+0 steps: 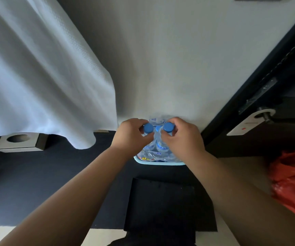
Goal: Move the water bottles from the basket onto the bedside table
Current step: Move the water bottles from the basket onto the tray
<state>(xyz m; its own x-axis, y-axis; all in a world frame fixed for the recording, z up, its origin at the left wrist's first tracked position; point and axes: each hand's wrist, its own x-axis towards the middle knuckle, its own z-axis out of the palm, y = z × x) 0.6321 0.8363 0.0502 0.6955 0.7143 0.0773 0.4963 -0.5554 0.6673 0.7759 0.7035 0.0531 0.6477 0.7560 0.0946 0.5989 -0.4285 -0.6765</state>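
Note:
A light-blue basket (158, 163) stands on the dark floor against the white wall, holding several clear water bottles with blue caps inside torn plastic wrap. My left hand (130, 135) is closed around the neck of one bottle (148, 128), its blue cap showing between my fingers. My right hand (182, 135) grips the neck of a second bottle (162, 146), just below its blue cap. A third blue cap (158, 128) shows between the two. Both gripped bottles stand upright in the basket. No bedside table is in view.
A white bedcover (41, 82) hangs down at the left. A metal-faced block with a round hole (19, 141) sits on the floor at left. A dark door with a handle and hanging card (260, 118) is at right. A red plastic bag (292, 180) lies at right. A black box (162, 201) is in front of the basket.

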